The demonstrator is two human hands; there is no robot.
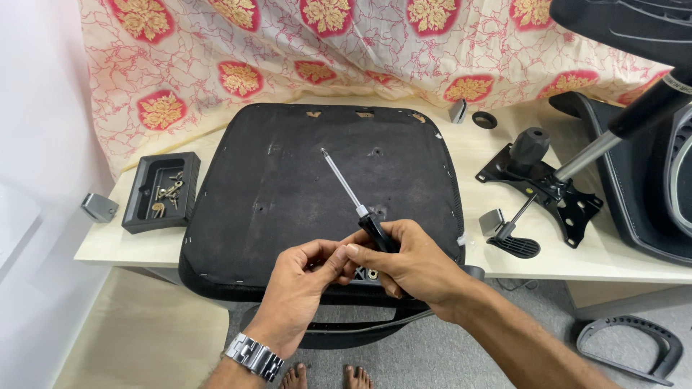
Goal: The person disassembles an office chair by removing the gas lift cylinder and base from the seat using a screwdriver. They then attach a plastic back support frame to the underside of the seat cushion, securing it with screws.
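Note:
A black office chair seat (288,187) lies upside down on the light wooden table (461,151). My right hand (411,266) grips the black handle of a screwdriver (349,194), whose metal shaft points up and left over the seat. My left hand (306,277), with a metal watch on the wrist, pinches something small between its fingertips next to the right hand's thumb; what it is cannot be made out. Both hands hover above the seat's near edge.
A black tray (140,205) holding several screws sits at the table's left. A black chair tilt mechanism (540,187) with gas cylinder (613,130) lies to the right, beside a black chair back (641,194). A patterned cloth (346,43) hangs behind. A loose armrest (634,346) lies on the floor.

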